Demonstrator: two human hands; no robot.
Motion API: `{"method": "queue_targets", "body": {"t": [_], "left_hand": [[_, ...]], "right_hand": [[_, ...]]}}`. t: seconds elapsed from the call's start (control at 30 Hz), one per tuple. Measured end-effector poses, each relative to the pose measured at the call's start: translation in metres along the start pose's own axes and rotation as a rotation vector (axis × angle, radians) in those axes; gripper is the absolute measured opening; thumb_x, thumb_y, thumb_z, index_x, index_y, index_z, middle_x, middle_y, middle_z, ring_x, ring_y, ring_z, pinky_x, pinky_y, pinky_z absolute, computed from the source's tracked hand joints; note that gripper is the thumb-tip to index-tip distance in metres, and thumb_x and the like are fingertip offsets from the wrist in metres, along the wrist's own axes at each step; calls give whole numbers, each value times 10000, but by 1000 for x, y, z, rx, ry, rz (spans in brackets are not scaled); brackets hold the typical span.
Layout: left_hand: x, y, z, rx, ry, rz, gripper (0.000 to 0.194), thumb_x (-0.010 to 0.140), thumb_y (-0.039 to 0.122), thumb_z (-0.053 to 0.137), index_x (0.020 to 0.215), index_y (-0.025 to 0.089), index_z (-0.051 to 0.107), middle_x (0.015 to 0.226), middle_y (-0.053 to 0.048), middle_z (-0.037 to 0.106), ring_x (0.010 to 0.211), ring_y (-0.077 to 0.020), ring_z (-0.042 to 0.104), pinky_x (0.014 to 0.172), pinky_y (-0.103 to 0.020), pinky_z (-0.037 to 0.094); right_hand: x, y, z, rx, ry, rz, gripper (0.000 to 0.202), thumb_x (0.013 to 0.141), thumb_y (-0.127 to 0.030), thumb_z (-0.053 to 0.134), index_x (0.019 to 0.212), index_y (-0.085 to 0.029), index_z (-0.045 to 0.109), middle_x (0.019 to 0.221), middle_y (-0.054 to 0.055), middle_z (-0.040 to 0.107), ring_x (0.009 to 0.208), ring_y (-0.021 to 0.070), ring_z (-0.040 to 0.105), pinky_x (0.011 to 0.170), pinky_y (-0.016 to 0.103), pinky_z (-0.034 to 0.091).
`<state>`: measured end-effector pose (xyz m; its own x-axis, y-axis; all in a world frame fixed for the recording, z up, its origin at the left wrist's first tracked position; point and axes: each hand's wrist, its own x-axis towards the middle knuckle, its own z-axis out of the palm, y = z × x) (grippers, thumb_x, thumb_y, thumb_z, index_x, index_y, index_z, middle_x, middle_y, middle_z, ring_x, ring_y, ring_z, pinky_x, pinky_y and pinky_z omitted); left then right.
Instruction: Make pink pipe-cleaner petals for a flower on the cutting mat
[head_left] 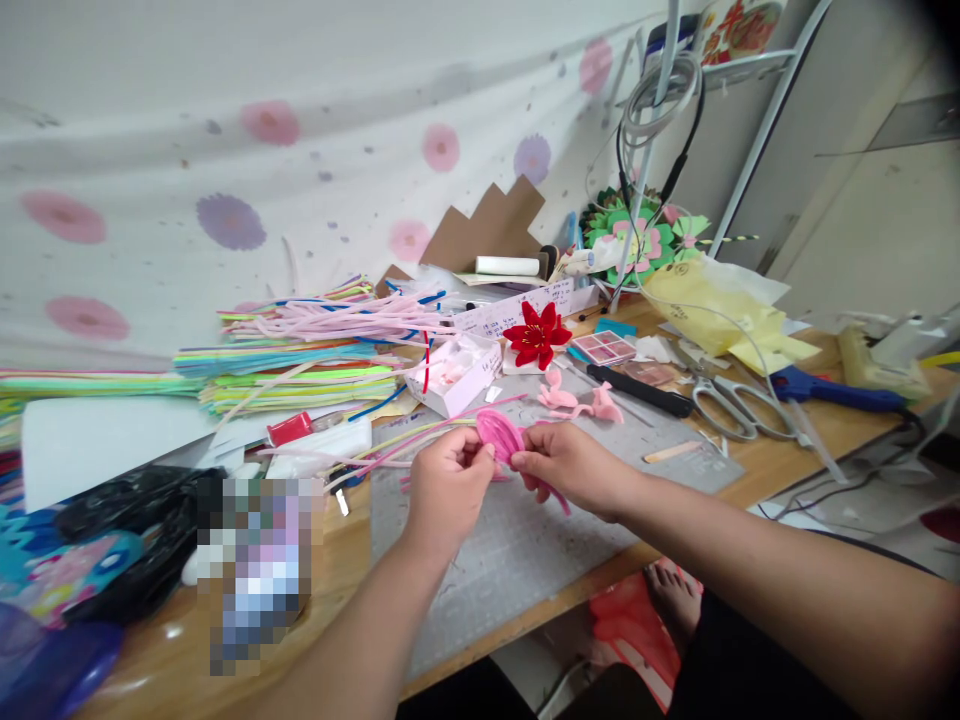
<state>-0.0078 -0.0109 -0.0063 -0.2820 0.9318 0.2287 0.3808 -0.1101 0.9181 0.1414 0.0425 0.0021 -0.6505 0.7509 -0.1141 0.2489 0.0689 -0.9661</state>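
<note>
Between my two hands is a petal-like loop of bright pink pipe cleaner (499, 436), its strands lying side by side. My left hand (452, 478) pinches its left edge between thumb and fingertips. My right hand (561, 462) grips the right side, and a loose pink end sticks out below those fingers. Both hands are just above a grey cutting mat (480, 580). Pale pink bent pipe cleaner pieces (581, 398) lie just beyond my right hand. Farther back stands a red pipe cleaner flower (537, 335).
Bundles of coloured pipe cleaners (300, 385) are piled at the back left. A small white box (455, 372) stands behind the mat. Scissors (739, 405), a black-handled tool (637, 390) and a blue-handled tool (836, 390) lie right. A black plastic bag (142, 560) is left.
</note>
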Motion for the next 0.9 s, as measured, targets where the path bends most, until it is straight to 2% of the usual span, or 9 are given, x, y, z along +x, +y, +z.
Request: {"method": "queue_targets", "body": {"t": [0.13,0.23,0.33,0.57,0.77,0.9], "left_hand": [[1,2,1,-113,14,-40,57,724,192,574,752,152,602,654,3,628,572,-123,577,546,-228,482],[4,5,0,-215,48,-60,103,691,156,584,795,156,590,672,13,638,582,-116,584,560,-226,500],[6,8,-3,-204,64,-64,134,676,146,584,806,149,614,658,16,642,574,-108,588,563,-212,499],[8,8,-6,-185,-9,-135,378,648,133,560,1018,151,636,722,-1,675,593,-128,615,557,-225,492],[11,5,-14,-43,59,-36,266,657,118,545,914,162,599,561,52,568,488,-101,557,482,-186,417],[13,7,-18,-160,18,-76,224,708,199,589,922,194,521,597,62,568,515,-113,575,534,-217,451]], "right_hand": [[0,-2,-2,-59,-15,-1,167,788,-229,501,630,-180,475,549,-34,536,428,82,515,396,180,375],[-1,-4,-2,-94,-2,6,176,789,-228,499,621,-181,469,544,-32,536,425,83,512,387,179,367],[-1,-6,-2,-113,5,21,180,790,-227,498,619,-181,470,544,-29,536,421,81,507,376,178,360],[0,-5,-6,-124,-10,32,168,792,-209,490,627,-177,486,550,-25,539,413,81,504,374,184,361],[-1,-6,-7,-205,-19,30,176,788,-232,507,621,-181,482,550,-21,553,418,83,512,351,178,341],[0,-3,-7,-277,14,3,160,789,-233,495,637,-183,492,540,-23,555,421,83,516,355,174,338]]}}
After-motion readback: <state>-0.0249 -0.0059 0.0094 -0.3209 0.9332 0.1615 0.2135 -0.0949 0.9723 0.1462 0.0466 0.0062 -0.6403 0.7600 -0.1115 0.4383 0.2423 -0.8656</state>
